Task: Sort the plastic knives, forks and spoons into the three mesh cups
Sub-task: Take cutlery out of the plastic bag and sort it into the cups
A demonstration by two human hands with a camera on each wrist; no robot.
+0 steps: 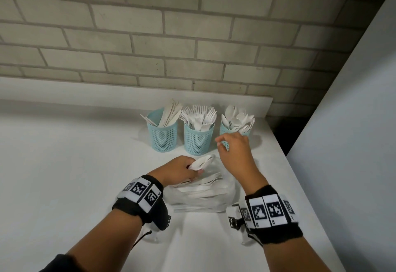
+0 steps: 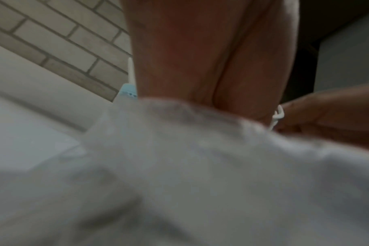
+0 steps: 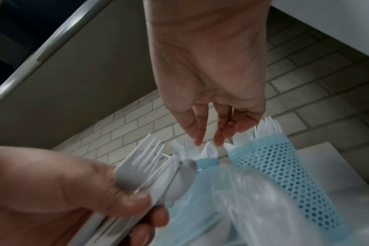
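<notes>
- Currently your left hand (image 1: 181,170) grips a small bundle of white cutlery (image 1: 201,162), fingers and thumb curled round the handles; the right wrist view shows fork tines and a spoon bowl at its far end.
- Bundle's long axis runs from the left grip up and to the right, heads pointing toward the cups, handles back in the fist.
- Your right hand (image 1: 234,149) hangs just above and right of the bundle heads, fingers loosely extended downward, holding nothing as far as I can tell.
- Right hand is the nearer one to the spoon cup (image 1: 225,131), which it partly covers; the fork cup (image 1: 198,141) is just left of it, the knife cup (image 1: 163,137) furthest left.
- Judgement: the next pick is down and left from the right grip, onto the bundle heads.
- Unsorted pieces lie in a clear plastic bag (image 1: 205,194) on the table (image 1: 64,164), between your wrists, long axes roughly left to right.
- Left wrist view is blurred; no use here.
</notes>
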